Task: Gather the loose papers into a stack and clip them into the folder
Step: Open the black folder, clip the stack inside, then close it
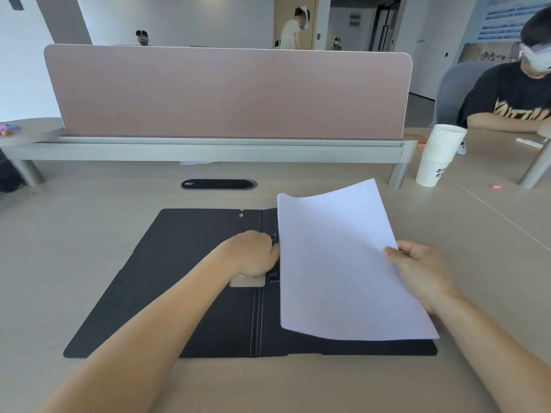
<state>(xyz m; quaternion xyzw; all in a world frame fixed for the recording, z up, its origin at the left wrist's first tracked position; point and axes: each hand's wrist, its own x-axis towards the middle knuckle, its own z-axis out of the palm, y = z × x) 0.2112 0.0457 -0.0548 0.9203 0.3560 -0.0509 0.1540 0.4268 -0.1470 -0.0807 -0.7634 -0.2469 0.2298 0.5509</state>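
Note:
A black folder (185,281) lies open and flat on the beige desk in front of me. A stack of white papers (337,263) is held over its right half, left edge down by the spine, right side lifted. My right hand (417,272) grips the stack's right edge, thumb on top. My left hand (253,254) is at the folder's spine, fingers curled on the black clip (275,238); the stack hides the fingertips and most of the clip.
A pink divider panel (226,90) on a grey rail crosses the desk behind the folder. A cable grommet (219,184) sits between them. A stack of paper cups (439,155) stands at right. Another person (512,93) sits at the far right.

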